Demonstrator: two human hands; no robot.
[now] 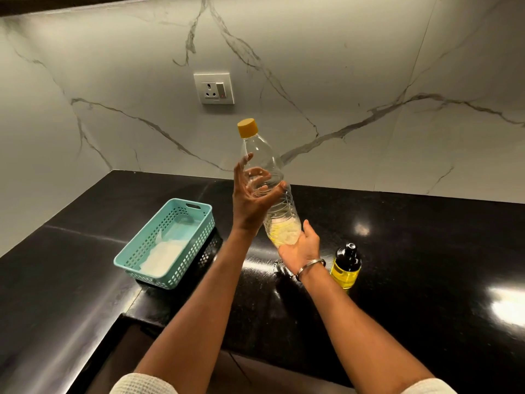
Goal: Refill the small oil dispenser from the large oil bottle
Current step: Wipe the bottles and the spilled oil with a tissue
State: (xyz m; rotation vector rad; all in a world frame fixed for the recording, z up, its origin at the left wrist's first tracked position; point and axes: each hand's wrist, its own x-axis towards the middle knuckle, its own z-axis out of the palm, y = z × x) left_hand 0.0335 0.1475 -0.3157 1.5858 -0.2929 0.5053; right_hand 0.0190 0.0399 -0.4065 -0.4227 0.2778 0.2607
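A large clear plastic oil bottle (pixel 268 166) with a yellow cap (pixel 247 127) is held up in the air, tilted slightly left, with a little yellow oil at its bottom. My left hand (pixel 252 194) grips its middle, fingers and thumb curled round it. My right hand (pixel 299 247) cups the bottle's base from below. The small oil dispenser (pixel 346 267), yellow glass with a black top, stands upright on the black counter (pixel 426 251) just right of my right wrist.
A teal perforated basket (pixel 167 243) holding something white sits on the counter to the left. A wall socket (pixel 214 88) is on the marble backsplash behind. The counter's front edge runs below my forearms.
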